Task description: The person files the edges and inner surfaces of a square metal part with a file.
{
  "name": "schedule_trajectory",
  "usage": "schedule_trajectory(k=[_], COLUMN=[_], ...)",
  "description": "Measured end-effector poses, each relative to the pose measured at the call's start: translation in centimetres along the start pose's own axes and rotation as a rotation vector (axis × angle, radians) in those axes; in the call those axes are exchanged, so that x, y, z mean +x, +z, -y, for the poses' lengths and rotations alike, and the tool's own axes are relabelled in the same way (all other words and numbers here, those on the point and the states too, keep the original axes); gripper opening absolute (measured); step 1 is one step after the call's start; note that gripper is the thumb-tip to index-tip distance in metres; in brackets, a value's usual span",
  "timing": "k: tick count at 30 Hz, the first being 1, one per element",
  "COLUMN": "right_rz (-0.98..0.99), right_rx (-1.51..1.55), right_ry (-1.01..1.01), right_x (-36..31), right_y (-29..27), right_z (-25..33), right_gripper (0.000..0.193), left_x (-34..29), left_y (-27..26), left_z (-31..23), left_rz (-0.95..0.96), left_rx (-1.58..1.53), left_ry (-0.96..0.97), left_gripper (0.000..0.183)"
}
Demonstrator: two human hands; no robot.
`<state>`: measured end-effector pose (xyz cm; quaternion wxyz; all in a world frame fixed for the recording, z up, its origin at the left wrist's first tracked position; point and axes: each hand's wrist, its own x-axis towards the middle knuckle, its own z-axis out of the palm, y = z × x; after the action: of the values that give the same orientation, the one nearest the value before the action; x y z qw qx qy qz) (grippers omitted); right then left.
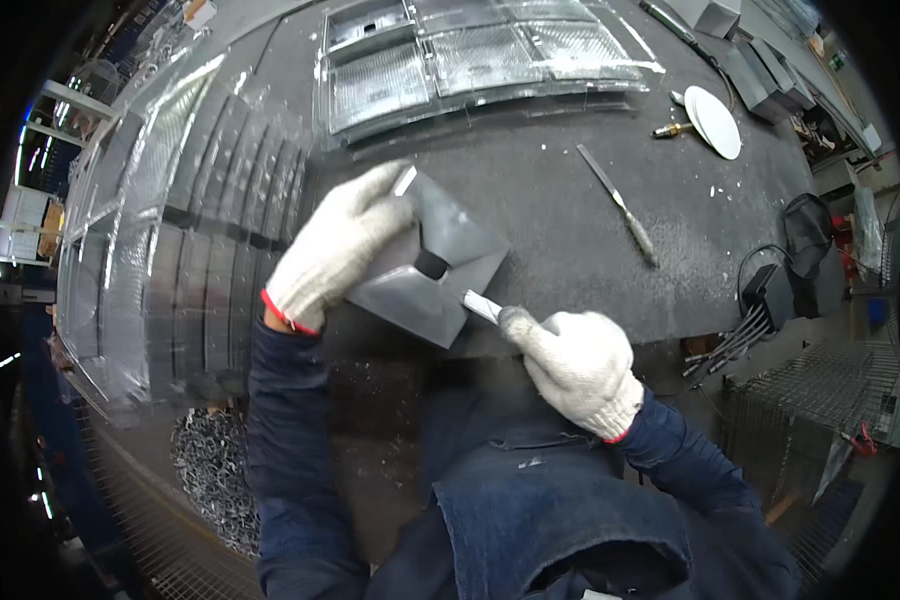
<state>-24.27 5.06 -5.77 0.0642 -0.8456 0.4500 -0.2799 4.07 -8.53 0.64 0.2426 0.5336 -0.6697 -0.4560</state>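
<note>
My left hand (342,240), in a white knit glove with a red cuff edge, grips a grey sheet-metal piece (410,300) by its left side. The piece has slanting faces that meet around a dark square opening, and it is held tilted above the near edge of the table. A short, flat, whitish stick-like tool (481,306) sticks out from my closed right hand (582,372), gloved the same way. Its tip is close to the metal piece's lower right edge; whether they touch I cannot tell. The rest of the tool is hidden in the glove.
On the dark table (540,210) lies a slim file (618,205), with a white disc (712,122) and brass-ended fitting behind it. Clear plastic trays (480,60) lie at the back; more trays (190,220) stack at left. Grey boxes (760,80) stand back right. Below left are metal bits (215,470).
</note>
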Motion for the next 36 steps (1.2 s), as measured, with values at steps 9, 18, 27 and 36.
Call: schedule_trajectory(k=[9, 18, 27, 36], right_rz=[0.016, -0.078, -0.104, -0.247], right_rx=[-0.001, -0.015, 0.063, 0.406], right_ry=[-0.007, 0.026, -0.043, 0.161], right_x=[3.7, 2.0, 2.5, -2.7], right_y=[1.9, 0.8, 1.3, -1.3], right_z=[-0.4, 0.4, 0.1, -1.4], right_gripper=[0.035, 0.052, 0.053, 0.038], left_x=[0.3, 1.0, 0.3, -8.5], left_y=[0.2, -0.8, 1.5, -2.2], left_z=[-0.7, 0.2, -1.4, -10.2], left_rz=[0.054, 0.073, 0.003, -0.32], left_rx=[0.006, -0.03, 0.299, 0.256], left_ry=[0.041, 0.028, 0.168, 0.355], left_gripper=[0.068, 0.065, 0.063, 0.03])
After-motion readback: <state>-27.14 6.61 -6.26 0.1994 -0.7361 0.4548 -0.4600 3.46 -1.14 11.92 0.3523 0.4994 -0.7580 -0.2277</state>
